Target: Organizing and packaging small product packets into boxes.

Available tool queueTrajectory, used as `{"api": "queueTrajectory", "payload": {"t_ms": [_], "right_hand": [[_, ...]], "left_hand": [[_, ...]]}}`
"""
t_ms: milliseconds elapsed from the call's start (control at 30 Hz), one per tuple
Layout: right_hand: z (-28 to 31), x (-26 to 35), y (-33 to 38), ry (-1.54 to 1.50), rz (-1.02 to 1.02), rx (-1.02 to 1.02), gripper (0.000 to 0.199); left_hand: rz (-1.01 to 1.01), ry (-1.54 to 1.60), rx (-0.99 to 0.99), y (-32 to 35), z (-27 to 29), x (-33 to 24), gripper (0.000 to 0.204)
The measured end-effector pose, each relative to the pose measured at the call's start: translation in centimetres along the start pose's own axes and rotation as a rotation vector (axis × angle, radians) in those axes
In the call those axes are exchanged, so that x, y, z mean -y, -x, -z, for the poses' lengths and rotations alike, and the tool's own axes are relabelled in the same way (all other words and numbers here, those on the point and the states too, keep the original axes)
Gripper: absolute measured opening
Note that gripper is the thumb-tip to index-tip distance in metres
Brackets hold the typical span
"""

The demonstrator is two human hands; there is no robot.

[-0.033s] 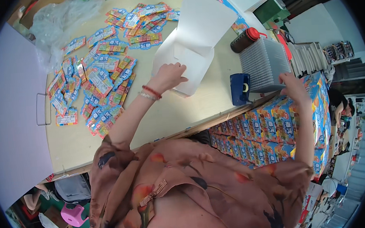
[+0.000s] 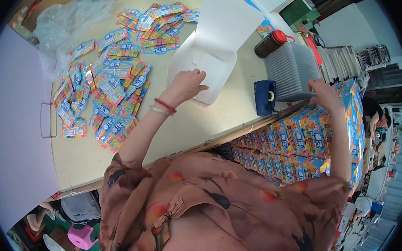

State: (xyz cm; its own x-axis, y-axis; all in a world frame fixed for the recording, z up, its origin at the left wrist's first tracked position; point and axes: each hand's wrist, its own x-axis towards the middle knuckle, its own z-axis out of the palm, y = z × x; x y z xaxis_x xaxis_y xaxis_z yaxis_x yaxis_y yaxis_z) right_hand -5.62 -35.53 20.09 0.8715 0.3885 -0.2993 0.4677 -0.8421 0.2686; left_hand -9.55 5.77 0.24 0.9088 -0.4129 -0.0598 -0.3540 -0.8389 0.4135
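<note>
A white cardboard box (image 2: 216, 71) stands on the table, its flap raised at the far side. My left hand (image 2: 188, 85) is closed over the box's near left side, the fingers curled and the thumb toward the inside. My right hand (image 2: 325, 94) is at the right edge of a stack of translucent ribbed plastic trays (image 2: 288, 72). Its fingers are bent together at the stack's near corner; whether they pinch a tray is hard to see. To the left of the box lie many colourful candy packets (image 2: 112, 87) with blue wavy-edged cards.
A blue tape dispenser (image 2: 264, 97) and a dark bottle with a red lid (image 2: 271, 43) stand beside the trays. Printed cartons (image 2: 299, 137) are stacked below the table edge at right. Crumpled clear plastic (image 2: 70, 27) lies far left; a pink stool (image 2: 81, 236) is on the floor.
Both hands keep nearly the same place. My right forearm has shifted slightly to the right, and the box flap leans a little further right.
</note>
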Motion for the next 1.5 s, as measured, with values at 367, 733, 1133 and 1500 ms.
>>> {"api": "queueTrajectory", "payload": {"t_ms": [367, 733, 1133, 1500], "right_hand": [[-0.6, -1.5, -4.3, -0.036, 0.056, 0.310, 0.030], [-0.6, -2.3, -3.4, -0.211, 0.129, 0.136, 0.005], [0.2, -2.7, -5.2, -0.133, 0.261, 0.309, 0.026], [-0.2, -6.0, -6.9, -0.421, 0.233, 0.477, 0.019]], "left_hand": [[-0.134, -0.169, -0.101, 7.2, -3.5, -1.6, 0.011], [-0.141, -0.038, -0.296, 5.4, -3.0, -1.6, 0.035], [-0.163, 0.028, -0.425, 6.7, -0.8, -3.3, 0.033], [-0.145, 0.115, -0.463, 7.9, 0.8, -5.1, 0.030]]}}
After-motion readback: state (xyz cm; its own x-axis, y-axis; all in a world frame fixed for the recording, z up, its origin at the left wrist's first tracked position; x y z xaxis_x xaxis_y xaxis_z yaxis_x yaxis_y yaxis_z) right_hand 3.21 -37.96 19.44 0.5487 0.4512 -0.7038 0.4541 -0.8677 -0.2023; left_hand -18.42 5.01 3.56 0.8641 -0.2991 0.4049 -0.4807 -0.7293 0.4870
